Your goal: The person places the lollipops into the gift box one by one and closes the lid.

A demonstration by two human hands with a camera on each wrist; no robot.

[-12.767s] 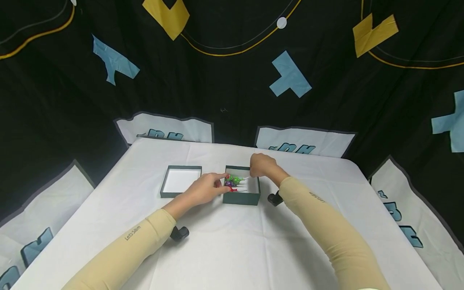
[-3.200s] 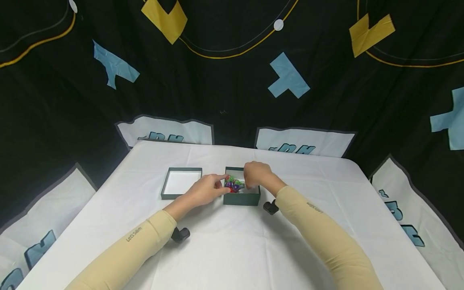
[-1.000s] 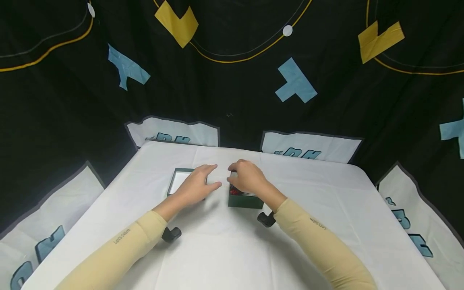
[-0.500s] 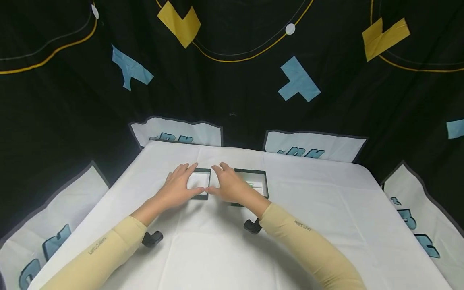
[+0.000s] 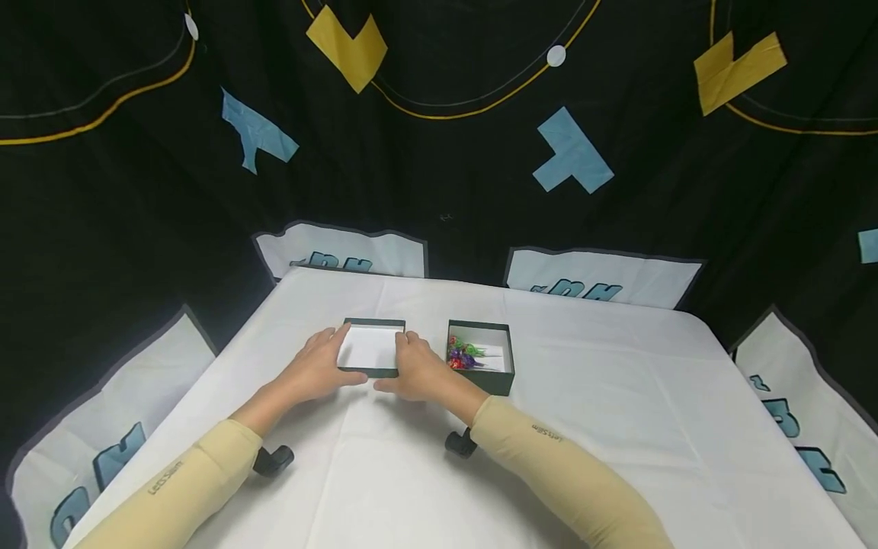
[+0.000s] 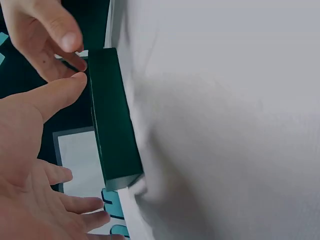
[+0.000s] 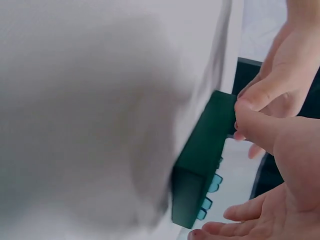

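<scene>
A shallow dark green box lid lies with its white inside up on the table. My left hand is at its left side, fingers spread, the thumb near the front edge. At the right side is my right hand, its fingers reaching along the rim. In the left wrist view the lid stands beside the thumb, and the fingers are loosely extended. The right wrist view shows relaxed fingers by the lid; firm contact cannot be made out. Right of it, a deeper green box contains several wrapped lollipops with white sticks.
A white cloth covers the table. Behind it hangs a black curtain with blue and yellow patches. Black wrist devices sit under both forearms, one by the left sleeve, one by the right sleeve.
The right hand has left the lollipop box and moved left to the lid. My left hand has moved away from the box to the lid's left side. More lollipops were laid in the box earlier.
</scene>
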